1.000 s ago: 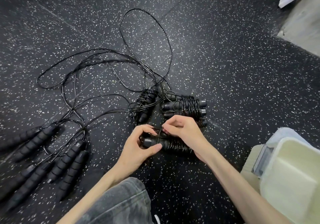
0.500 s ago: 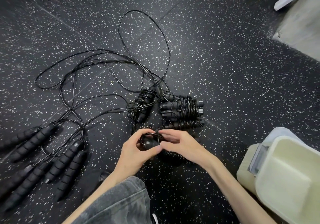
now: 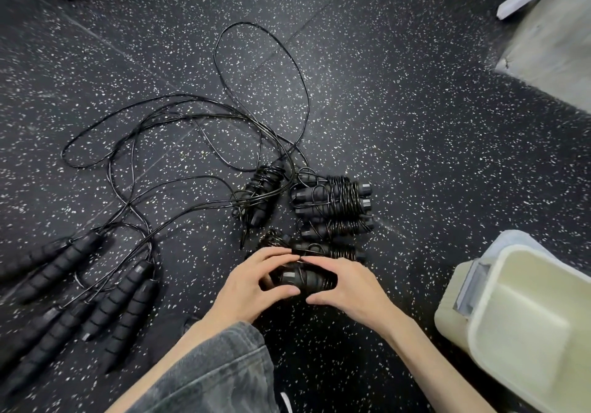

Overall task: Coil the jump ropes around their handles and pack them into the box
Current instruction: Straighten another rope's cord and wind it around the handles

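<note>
Curling round one coiled jump rope (image 3: 302, 280), both hands' fingers (image 3: 275, 257) grip it.

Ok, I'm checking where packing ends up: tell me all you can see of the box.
The box is a pale, cream-coloured container that looks like plastic, with rounded corners and a thick rim. It sits on the speckled black floor at the lower right, cut off by the frame edge. A grey latch-like piece sits on its near-left side. What shows of its inside holds no ropes. Nothing touches it; both hands are away from it.
</note>
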